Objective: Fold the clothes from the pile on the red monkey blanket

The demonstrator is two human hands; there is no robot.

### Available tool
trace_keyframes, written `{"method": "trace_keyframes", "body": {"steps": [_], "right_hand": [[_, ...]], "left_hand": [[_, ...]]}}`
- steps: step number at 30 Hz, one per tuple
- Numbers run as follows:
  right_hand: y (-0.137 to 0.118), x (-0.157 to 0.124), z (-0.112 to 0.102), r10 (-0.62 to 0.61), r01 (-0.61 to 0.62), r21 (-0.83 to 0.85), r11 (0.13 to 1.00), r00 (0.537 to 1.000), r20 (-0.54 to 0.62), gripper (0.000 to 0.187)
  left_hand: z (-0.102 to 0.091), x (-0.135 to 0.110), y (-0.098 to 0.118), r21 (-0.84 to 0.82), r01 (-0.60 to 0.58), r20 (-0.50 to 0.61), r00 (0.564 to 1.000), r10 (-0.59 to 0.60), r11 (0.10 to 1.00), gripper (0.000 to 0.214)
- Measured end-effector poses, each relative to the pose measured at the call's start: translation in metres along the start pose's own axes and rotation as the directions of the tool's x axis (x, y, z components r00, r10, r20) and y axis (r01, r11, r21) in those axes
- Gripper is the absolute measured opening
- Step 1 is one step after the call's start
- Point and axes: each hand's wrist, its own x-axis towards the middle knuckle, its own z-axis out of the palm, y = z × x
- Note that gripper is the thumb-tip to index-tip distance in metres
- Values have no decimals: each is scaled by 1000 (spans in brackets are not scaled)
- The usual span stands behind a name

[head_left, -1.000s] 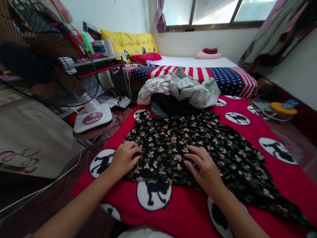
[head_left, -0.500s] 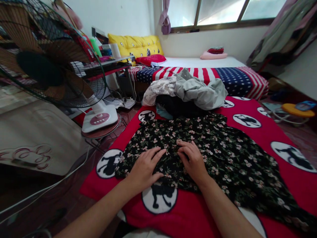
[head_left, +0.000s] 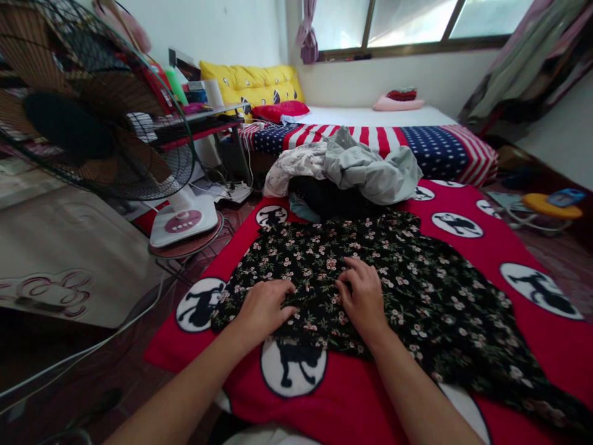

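A black floral garment (head_left: 426, 296), perhaps a dress, lies spread over a red blanket (head_left: 352, 395) with white circles and dark animal figures. My left hand (head_left: 266, 304) rests on the cloth at its left part, fingers bent and thumb held apart from them. To the right, my right hand (head_left: 364, 295) touches the same cloth, its fingers loosely bent and spread. Neither hand appears to grip the fabric. Small wrinkles run through the garment between the hands. Its far right end trails off toward the frame's lower right corner.
Beyond the garment sits a heap of grey, white and black clothes (head_left: 370, 173). A fan (head_left: 183, 216) stands on a round stool at left, beside a cabinet (head_left: 60, 259). Farther back are a bed with a star-and-stripe cover (head_left: 430, 151) and a yellow cushion (head_left: 259, 86).
My left hand has slid slightly left with its fingers curling more. My right hand has shifted a little right and up. The view has drifted slightly.
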Motion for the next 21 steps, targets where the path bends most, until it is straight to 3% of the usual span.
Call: {"method": "trace_keyframes", "body": {"steps": [2,5,8,11,15,18,21], "right_hand": [[-1,0,-2,10,-9,37,999,999,-31,5],[-2,0,-6,56,-50,93,994,996,-70,8],[-3,-1,-8,121,-113,120,986,991,-60,10],[-4,-2,-8,162,-155,142,978,986,-44,12],[-4,-2,-7,169,-164,113,980,985,-37,12],[-4,1,-10,115,-108,95,990,991,-73,7],[-10,3,-18,2,17,146,989,991,-130,7]], "left_hand": [[-5,-3,-7,-30,-42,36,998,43,999,14],[-14,-10,-20,-171,-153,45,986,163,973,18],[-29,-17,-34,-305,-147,111,976,189,941,23],[-45,-18,-54,-410,-72,154,977,147,909,29],[-52,-10,-89,-504,7,107,993,54,864,40],[-45,-5,-114,-411,69,18,998,-68,909,41],[-37,-6,-124,-290,127,-117,979,-167,949,45]]}}
